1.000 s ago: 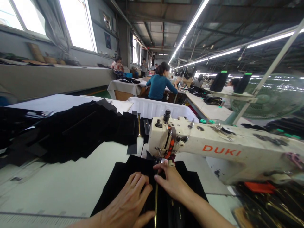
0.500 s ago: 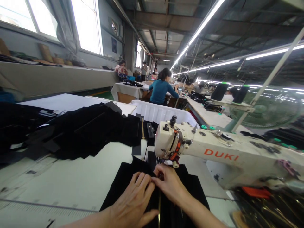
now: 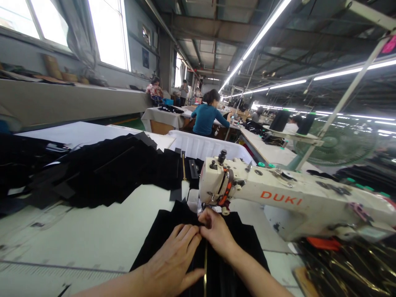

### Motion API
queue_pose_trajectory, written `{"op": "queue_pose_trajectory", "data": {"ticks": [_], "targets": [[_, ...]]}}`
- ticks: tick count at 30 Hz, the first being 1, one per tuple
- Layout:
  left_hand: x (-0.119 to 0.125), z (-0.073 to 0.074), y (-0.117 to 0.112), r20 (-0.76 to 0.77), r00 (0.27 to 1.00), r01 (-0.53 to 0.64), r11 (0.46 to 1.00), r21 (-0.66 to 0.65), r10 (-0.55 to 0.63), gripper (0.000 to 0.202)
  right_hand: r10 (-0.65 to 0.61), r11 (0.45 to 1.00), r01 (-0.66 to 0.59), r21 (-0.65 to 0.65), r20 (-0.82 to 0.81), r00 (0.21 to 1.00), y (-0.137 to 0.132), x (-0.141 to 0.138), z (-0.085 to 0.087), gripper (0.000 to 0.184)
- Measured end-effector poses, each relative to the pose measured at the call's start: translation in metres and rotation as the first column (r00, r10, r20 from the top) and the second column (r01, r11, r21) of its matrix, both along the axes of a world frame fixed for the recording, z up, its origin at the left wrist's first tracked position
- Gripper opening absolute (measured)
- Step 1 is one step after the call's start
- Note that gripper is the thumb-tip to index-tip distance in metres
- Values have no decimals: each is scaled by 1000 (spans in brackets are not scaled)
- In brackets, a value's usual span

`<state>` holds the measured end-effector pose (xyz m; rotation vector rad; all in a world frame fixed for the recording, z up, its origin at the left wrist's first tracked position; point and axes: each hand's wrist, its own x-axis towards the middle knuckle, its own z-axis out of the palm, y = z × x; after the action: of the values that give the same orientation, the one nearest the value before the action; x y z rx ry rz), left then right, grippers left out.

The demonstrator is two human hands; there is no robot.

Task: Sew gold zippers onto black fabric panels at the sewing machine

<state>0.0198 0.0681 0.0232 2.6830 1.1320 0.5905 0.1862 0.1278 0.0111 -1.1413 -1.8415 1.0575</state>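
Note:
A black fabric piece (image 3: 157,243) lies on the sewing table in front of the needle area of a DUKI sewing machine (image 3: 247,181). Down its middle runs a gold zipper (image 3: 206,264). My left hand (image 3: 176,255) rests flat on the fabric left of the zipper, thumb spread and fingertips touching my right hand. Close below the machine head, my right hand (image 3: 218,233) pinches the fabric between thumb and fingers. The pinched spot is partly hidden behind the fingers.
A large heap of black fabric pieces (image 3: 108,173) covers the table's left back. Behind the machine stands a white plastic bin (image 3: 213,142). Gold-trimmed black pieces (image 3: 349,264) lie at the lower right. A person in a blue top (image 3: 206,119) sits ahead, near a green fan (image 3: 334,142).
The camera view has shifted slightly. My left hand still lies flat on the fabric, and my right hand keeps its pinch near the machine head, its fingers slightly higher.

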Motion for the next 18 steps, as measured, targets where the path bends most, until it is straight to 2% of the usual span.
{"op": "queue_pose_trajectory", "data": {"ticks": [2,5,10,12,15,18], "targets": [[1,1,0,5,1000,12,1000,-12,-12,53,31,998,-33,52,43,999,2,1,0,28],[-1,-5,1,18,999,27,1000,9,-28,51,32,988,-54,146,145,989,-2,9,5,37],[-4,-18,4,12,1000,27,998,49,-27,59,-123,956,38,292,279,952,-28,43,16,25],[-5,-20,5,1,1000,15,1000,27,-15,61,-124,940,-15,341,382,916,-40,55,14,28],[-5,-21,5,-39,999,-1,1000,-6,1,68,-67,910,-168,380,533,844,-51,61,4,43],[-6,-19,6,-106,994,19,1000,-22,-21,75,-59,886,-210,414,549,834,-52,57,-4,50]]}}
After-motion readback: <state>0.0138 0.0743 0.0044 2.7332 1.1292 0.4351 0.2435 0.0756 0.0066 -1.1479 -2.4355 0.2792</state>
